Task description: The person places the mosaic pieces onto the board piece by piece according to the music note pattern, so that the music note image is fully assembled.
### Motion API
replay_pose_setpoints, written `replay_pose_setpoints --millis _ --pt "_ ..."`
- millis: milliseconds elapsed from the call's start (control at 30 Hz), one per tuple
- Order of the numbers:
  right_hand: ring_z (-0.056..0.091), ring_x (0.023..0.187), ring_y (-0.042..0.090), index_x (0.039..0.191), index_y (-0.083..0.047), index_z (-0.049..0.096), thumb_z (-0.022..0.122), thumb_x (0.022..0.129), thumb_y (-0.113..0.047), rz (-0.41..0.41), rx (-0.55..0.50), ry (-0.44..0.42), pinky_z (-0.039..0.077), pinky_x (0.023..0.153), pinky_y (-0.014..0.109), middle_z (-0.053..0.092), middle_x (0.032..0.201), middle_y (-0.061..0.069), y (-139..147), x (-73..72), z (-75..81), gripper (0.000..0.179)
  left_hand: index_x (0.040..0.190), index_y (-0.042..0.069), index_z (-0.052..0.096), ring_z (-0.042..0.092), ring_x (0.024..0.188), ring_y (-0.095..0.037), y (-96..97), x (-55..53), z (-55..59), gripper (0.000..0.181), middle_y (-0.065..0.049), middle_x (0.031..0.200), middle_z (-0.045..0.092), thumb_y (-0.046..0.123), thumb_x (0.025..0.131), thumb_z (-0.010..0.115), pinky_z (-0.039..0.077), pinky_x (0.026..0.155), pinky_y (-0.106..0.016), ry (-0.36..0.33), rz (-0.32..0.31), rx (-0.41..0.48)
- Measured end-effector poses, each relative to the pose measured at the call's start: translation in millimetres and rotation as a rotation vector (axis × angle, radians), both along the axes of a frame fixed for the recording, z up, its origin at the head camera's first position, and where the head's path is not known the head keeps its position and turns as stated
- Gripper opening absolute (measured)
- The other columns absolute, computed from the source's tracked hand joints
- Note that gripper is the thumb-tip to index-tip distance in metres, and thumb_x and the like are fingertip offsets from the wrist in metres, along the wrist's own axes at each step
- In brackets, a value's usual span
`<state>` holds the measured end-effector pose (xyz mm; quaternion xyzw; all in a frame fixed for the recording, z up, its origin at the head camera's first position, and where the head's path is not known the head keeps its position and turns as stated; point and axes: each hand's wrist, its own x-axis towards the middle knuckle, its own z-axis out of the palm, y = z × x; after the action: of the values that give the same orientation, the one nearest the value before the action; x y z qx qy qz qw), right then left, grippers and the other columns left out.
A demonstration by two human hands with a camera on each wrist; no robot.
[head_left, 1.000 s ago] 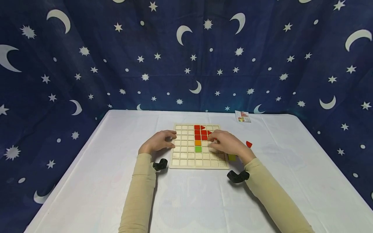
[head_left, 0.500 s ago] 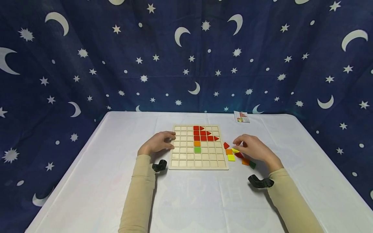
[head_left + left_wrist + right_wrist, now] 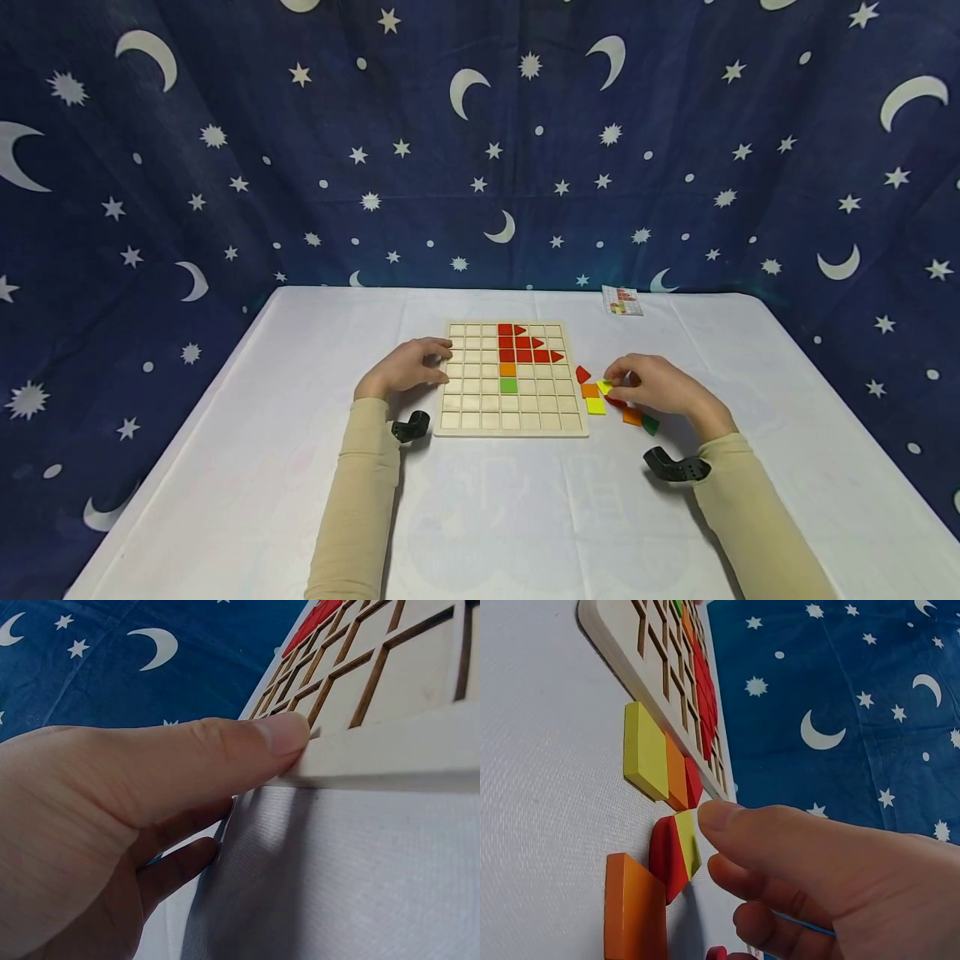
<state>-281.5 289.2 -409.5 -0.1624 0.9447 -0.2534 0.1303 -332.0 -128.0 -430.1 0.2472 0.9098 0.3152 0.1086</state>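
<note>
On the white cloth (image 3: 495, 517), the wooden grid board (image 3: 474, 402) is touched by the spread left hand (image 3: 403, 367). Nearby, whether a yellow block (image 3: 688, 838) is pinched by the bent right hand (image 3: 662, 385) can't be told.

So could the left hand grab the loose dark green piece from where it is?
Probably not from there: the left hand touches the left edge of the board, which lies between it and the dark green piece. That piece sits close to the right hand.

Blue curtain (image 3: 435, 142) (moon-patterned), white tablecloth (image 3: 517, 517).
</note>
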Motion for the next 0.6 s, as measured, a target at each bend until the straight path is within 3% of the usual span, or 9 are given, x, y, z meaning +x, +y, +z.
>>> replay_pose_setpoints --millis 200,333,600 --pt "0.054 0.08 0.018 0.109 -0.005 0.069 0.072 0.089 -0.021 0.03 0.046 0.077 0.052 0.076 0.035 0.064 0.092 0.001 -11.2 -2.9 -7.7 0.026 0.129 0.0 0.062 0.034 0.141 -0.031 -0.4 0.6 0.3 0.047 -0.011 0.148 0.046 0.016 0.086 0.076 0.027 0.117 -0.044 -0.002 0.005 -0.006" --pt "0.054 0.083 0.021 0.108 -0.003 0.069 0.07 0.091 -0.023 0.006 0.079 0.148 0.052 0.084 0.043 0.063 0.093 0.003 -24.1 -7.8 -12.2 0.026 0.129 0.0 0.062 0.033 0.142 -0.031 -0.8 1.1 0.8 0.048 -0.011 0.148 0.046 0.016 0.086 0.075 0.027 0.117 -0.045 -0.005 0.007 -0.005" --pt "0.054 0.084 0.023 0.112 -0.004 0.068 0.072 0.089 -0.025 -0.023 0.155 0.126 0.053 0.088 0.045 0.064 0.097 0.006 -40.7 -18.9 -11.0 0.032 0.128 0.001 0.063 0.034 0.141 -0.031 0.8 0.2 0.0 0.046 -0.011 0.148 0.047 0.016 0.086 0.075 0.027 0.117 -0.044 -0.008 0.006 -0.008"
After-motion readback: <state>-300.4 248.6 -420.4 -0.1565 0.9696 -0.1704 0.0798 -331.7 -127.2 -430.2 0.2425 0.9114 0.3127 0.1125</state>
